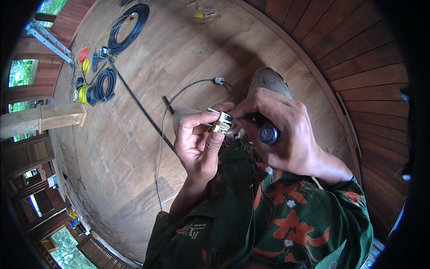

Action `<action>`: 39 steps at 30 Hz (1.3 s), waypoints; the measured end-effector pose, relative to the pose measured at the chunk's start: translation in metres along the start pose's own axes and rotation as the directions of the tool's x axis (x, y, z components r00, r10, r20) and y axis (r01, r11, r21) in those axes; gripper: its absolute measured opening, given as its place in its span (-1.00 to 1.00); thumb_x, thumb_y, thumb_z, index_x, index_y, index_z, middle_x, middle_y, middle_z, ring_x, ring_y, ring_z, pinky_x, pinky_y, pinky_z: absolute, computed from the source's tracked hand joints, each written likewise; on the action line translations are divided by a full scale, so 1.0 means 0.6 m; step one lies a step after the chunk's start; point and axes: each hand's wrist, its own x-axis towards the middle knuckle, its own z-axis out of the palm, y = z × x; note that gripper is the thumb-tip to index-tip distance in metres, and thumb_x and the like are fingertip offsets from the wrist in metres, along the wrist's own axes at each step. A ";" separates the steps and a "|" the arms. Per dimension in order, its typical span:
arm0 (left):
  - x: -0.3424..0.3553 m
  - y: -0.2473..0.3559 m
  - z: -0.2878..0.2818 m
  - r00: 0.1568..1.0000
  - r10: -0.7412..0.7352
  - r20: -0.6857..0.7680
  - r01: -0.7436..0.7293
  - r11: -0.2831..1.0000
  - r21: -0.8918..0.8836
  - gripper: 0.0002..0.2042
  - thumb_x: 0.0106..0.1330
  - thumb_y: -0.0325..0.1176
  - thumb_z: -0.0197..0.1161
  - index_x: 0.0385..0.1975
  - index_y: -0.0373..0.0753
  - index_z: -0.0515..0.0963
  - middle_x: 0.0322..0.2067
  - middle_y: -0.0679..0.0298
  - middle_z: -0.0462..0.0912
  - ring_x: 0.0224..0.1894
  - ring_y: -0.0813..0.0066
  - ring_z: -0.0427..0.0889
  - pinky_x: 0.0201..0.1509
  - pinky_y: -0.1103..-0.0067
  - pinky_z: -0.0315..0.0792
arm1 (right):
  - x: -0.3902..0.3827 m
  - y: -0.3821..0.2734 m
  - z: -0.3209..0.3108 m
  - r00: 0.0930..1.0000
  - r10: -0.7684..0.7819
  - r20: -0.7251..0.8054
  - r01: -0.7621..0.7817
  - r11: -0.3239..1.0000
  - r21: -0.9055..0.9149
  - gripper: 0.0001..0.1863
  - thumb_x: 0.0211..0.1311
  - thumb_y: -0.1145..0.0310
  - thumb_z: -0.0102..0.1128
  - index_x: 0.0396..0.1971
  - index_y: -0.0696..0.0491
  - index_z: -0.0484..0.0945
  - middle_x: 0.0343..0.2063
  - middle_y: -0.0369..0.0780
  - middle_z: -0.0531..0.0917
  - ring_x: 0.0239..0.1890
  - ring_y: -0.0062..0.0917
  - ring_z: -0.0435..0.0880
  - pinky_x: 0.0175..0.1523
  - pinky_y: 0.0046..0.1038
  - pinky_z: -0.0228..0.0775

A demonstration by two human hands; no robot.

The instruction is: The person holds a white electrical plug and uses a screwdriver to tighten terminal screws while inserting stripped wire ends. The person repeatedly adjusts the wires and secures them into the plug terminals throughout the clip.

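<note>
Between the thumb and fingers of my left hand [199, 141] sits a small cream plug insert [221, 122] with brassy metal parts. Two metal pins stick out of its left side. My right hand [286, 130] is closed around a screwdriver [268, 133], whose dark blue handle end faces up; its shaft and tip are hidden. The right fingertips meet the insert's right edge, where a short dark strand shows. Beyond my hands, a thin grey cable [162, 154] curves over the floor and passes through a pale plug cover [219, 80].
Coils of black cable [104, 86] lie at the left, beside yellow wire rolls [83, 95] and a blue power tool [104, 52]. A long black strip [141, 107] crosses the wooden floor. A wooden post [62, 115] and an aluminium ladder [49, 41] stand at the left.
</note>
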 end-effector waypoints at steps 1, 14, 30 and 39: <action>0.000 0.000 -0.001 1.000 0.001 0.013 -0.001 1.000 0.003 -0.67 0.49 -0.42 0.27 0.11 -0.42 0.37 0.13 -0.36 0.55 -0.02 0.37 0.70 0.12 0.52 0.58 | -0.001 0.000 0.000 1.000 0.019 0.003 -0.019 1.000 0.014 -0.82 0.11 0.67 0.37 -0.29 0.17 0.61 -0.43 -0.15 0.66 -0.39 -0.27 0.73 -0.31 -0.33 0.50; -0.008 0.000 0.008 0.998 -0.038 0.058 0.036 0.999 0.034 -0.59 0.44 -0.53 0.31 0.17 -0.41 0.29 0.22 -0.29 0.50 0.02 0.49 0.65 0.13 0.58 0.55 | -0.016 0.005 0.019 0.997 0.011 -0.075 -0.015 0.999 -0.050 -0.79 0.06 0.70 0.36 -0.30 0.17 0.61 -0.42 -0.15 0.66 -0.39 -0.28 0.73 -0.32 -0.34 0.50; -0.016 -0.002 -0.004 0.973 -0.232 -0.006 0.230 0.966 -0.119 -0.37 0.35 -0.52 0.42 0.33 -0.30 0.21 0.29 -0.15 0.44 0.16 0.40 0.59 0.22 0.50 0.55 | -0.035 0.023 0.049 0.987 0.151 -0.060 -0.145 0.984 0.101 -0.67 0.04 0.67 0.36 -0.13 0.19 0.66 -0.38 -0.08 0.68 -0.28 -0.16 0.74 -0.18 -0.26 0.56; -0.007 0.012 0.004 0.981 -0.192 -0.021 0.189 0.977 -0.102 -0.51 0.47 -0.54 0.22 0.34 -0.36 0.22 0.29 -0.15 0.46 0.17 0.39 0.60 0.28 0.50 0.48 | -0.043 0.012 0.053 0.978 0.129 -0.162 -0.123 0.991 0.046 -0.71 0.18 0.56 0.45 -0.09 0.17 0.67 -0.40 -0.12 0.72 -0.42 -0.35 0.75 -0.28 -0.42 0.57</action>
